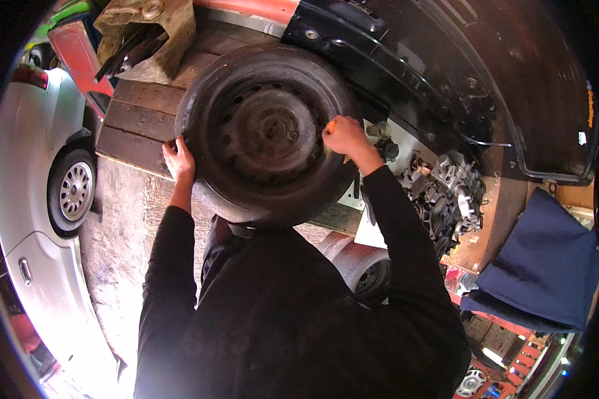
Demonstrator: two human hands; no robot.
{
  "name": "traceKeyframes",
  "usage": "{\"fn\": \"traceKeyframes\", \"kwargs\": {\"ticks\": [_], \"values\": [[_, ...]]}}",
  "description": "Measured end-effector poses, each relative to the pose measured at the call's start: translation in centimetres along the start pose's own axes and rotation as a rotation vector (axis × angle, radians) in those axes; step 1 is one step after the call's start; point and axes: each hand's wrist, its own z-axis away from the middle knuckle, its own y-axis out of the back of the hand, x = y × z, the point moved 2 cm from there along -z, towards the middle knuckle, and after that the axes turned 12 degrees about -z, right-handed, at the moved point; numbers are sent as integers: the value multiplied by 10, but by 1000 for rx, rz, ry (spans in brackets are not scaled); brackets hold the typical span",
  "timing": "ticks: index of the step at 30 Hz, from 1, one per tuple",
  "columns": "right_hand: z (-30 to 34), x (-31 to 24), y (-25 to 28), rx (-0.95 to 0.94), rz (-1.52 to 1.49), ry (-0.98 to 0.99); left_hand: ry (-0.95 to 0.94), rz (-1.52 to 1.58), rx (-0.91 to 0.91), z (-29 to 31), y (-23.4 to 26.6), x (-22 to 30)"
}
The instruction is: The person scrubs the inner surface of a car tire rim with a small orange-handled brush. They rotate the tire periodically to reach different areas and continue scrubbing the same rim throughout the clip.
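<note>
A dirty car wheel (266,179), a dark steel rim inside a black tyre, lies flat on a wooden plank bench in front of me. My left hand (178,159) is at the tyre's left edge, its fingers bent against the sidewall. At the right side of the rim my right hand (347,139) is closed round a small tool with an orange end (331,126). The fist covers most of that tool, so its kind is hidden. Dust and grime coat the rim's face and its bolt holes.
Plank bench (136,110); tan cut-open container (170,56) at far left. Black car panel (406,60) at far right, metal engine parts (456,193) below it. Navy cloth (539,259) lies right. Silver car (33,166) stands left; a cylindrical object (356,263) sits beside me.
</note>
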Motion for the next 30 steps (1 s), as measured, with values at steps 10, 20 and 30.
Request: {"fn": "traceKeyframes", "kwargs": {"ticks": [10, 20, 30], "values": [[-28, 2, 21, -59, 145, 222, -22, -27, 27, 0, -4, 2], [-71, -24, 26, -193, 233, -86, 0, -9, 30, 7, -2, 11], [-78, -43, 13, -108, 340, -49, 19, -15, 21, 9, -1, 12]]}}
